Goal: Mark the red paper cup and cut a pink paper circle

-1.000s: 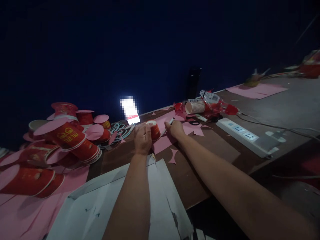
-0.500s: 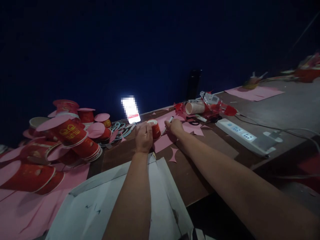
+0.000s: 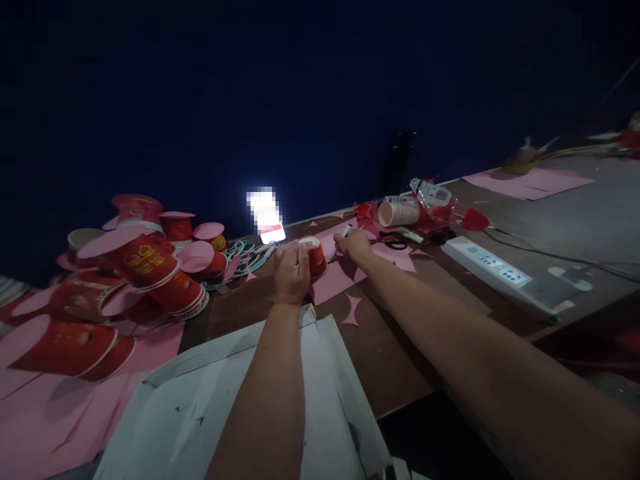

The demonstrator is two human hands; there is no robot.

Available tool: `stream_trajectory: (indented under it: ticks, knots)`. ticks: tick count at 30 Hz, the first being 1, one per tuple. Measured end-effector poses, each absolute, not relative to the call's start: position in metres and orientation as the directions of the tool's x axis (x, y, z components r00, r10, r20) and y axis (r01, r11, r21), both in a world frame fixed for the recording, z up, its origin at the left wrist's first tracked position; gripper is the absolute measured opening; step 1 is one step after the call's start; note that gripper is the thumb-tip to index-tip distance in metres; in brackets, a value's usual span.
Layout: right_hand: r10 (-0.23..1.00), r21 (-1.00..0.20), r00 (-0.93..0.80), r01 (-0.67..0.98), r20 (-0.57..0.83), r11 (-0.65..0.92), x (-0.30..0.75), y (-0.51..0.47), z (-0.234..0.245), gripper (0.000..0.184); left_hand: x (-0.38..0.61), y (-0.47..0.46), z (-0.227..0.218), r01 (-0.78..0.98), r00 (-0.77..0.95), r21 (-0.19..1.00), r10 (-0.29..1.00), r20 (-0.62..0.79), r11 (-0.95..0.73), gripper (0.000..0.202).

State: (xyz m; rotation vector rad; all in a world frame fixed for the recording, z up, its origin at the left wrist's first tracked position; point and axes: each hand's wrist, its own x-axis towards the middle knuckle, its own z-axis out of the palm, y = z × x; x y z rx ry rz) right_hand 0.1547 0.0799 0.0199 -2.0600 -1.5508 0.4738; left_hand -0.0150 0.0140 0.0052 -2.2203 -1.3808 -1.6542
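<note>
My left hand [image 3: 292, 272] is closed around a small red paper cup [image 3: 317, 257] that stands upside down on a pink paper sheet [image 3: 336, 279]. Just right of the cup, my right hand [image 3: 354, 245] grips a white marker pen [image 3: 341, 238] with its tip down on the pink sheet. A pink star-shaped paper scrap [image 3: 352, 309] lies on the brown table [image 3: 400, 340] below my right forearm.
A heap of red cups with pink paper discs [image 3: 135, 267] fills the left side. A lit phone [image 3: 267, 217] leans at the back. A white power strip [image 3: 505, 275], a cup stack [image 3: 399, 213], scissors [image 3: 395, 245] and white paper [image 3: 200, 407] lie around.
Both hands stay on the cup and pen; the pen hand has shifted slightly round the cup. The view has drifted a little, so everything sits slightly further right.
</note>
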Motion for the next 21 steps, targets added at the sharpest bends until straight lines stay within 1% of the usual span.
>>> stream_trajectory:
  ticks: [13,21]
  knots:
    - [0.973,-0.611,0.224,0.778,0.054,-0.146,0.153,0.091,0.021,0.033,-0.015,0.014,0.006,0.647,0.029,0.448,0.607,0.794,-0.617,0.040]
    - [0.980,-0.648,0.188,0.755,0.068,-0.100,0.152,0.096,0.020,0.034,-0.017,0.015,0.006,0.632,0.040,0.449,0.605,0.796,-0.632,0.040]
